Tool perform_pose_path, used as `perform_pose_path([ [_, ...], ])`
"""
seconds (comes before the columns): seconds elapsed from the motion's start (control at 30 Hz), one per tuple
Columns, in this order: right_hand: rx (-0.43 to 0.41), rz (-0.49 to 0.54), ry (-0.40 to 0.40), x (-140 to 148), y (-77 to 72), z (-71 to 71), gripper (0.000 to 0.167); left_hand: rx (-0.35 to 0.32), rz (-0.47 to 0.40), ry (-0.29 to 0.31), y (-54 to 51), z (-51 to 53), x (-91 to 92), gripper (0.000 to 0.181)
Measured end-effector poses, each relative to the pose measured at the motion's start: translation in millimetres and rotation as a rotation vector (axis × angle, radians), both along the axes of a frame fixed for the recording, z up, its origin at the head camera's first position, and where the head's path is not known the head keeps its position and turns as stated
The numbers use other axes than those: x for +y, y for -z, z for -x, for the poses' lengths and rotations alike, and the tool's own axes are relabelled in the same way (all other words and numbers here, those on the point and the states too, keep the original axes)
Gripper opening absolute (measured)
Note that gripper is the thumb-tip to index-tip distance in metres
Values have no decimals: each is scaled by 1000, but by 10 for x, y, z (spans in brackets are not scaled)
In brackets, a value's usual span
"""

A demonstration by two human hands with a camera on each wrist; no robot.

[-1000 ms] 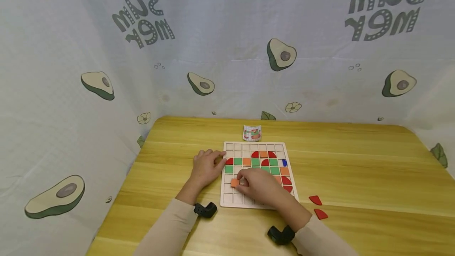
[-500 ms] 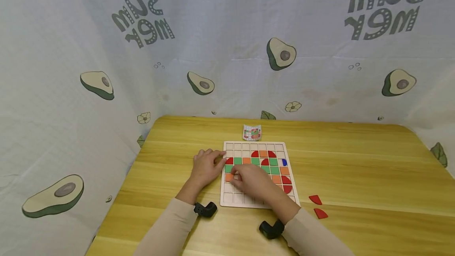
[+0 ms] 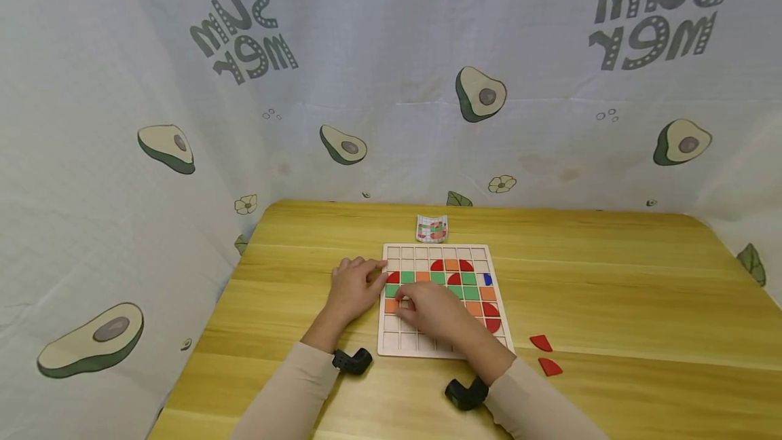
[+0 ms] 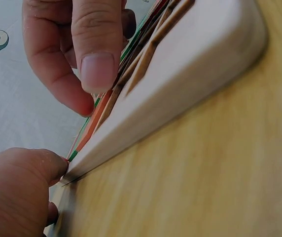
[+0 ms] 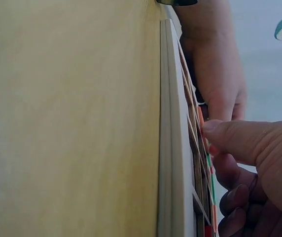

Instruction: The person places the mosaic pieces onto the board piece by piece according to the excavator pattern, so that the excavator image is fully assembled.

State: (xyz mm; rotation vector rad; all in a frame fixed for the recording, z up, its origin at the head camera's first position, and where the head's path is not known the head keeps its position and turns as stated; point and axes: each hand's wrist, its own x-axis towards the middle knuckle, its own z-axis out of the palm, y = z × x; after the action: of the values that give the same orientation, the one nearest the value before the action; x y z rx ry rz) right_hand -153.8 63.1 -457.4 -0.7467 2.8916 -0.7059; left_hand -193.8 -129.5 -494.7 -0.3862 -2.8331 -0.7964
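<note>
A square wooden grid board (image 3: 449, 352) lies on the table, its cells partly filled with flat green, orange and red tiles. An orange square tile (image 3: 391, 305) sits in a cell of the leftmost column. Right over it is my right hand (image 3: 436, 307), thumb and index finger bent and slightly apart at the tile; whether they touch it is hard to tell. In the left wrist view those fingertips hang close above the orange tile (image 4: 88, 129). My left hand (image 3: 354, 287) rests at the board's left edge, fingertips touching it. The right hand hides some middle cells.
A small curved pattern card (image 3: 432, 229) stands behind the board. Two loose red quarter-circle tiles (image 3: 540, 343) lie on the table right of the board. A blue piece (image 3: 487, 279) is in the board's right column. A white curtain (image 3: 391, 87) hangs behind the table.
My right hand has moved the orange tile left and away from me into the left-column cell, and the fingers have come off its edges. The left hand has stayed still.
</note>
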Motion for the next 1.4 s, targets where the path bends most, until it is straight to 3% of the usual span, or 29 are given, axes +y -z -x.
perform_pose_path([
  [0.27, -93, 11, 85, 269, -138, -112, 20, -2, -3, 0, 15, -9, 0, 32],
  [0.57, -119, -16, 164, 910, -265, -238, 21, -30, 4, -9, 27, -3, -11, 32],
  [0.87, -224, 13, 265, 1591, -295, -410, 25, -20, 0, -5, 38, 6, -8, 32],
  [1.0, -261, 18, 255, 1848, -232, -480, 24, -3, 2, 1, 32, -1, -7, 31],
  [1.13, -284, 38, 188, 2036, -159, -556, 22, 11, -9, 3, 18, -11, -9, 30],
  [1.4, -317, 66, 161, 2200, -96, -643, 24, -4, -7, 1, 14, -11, -2, 31],
])
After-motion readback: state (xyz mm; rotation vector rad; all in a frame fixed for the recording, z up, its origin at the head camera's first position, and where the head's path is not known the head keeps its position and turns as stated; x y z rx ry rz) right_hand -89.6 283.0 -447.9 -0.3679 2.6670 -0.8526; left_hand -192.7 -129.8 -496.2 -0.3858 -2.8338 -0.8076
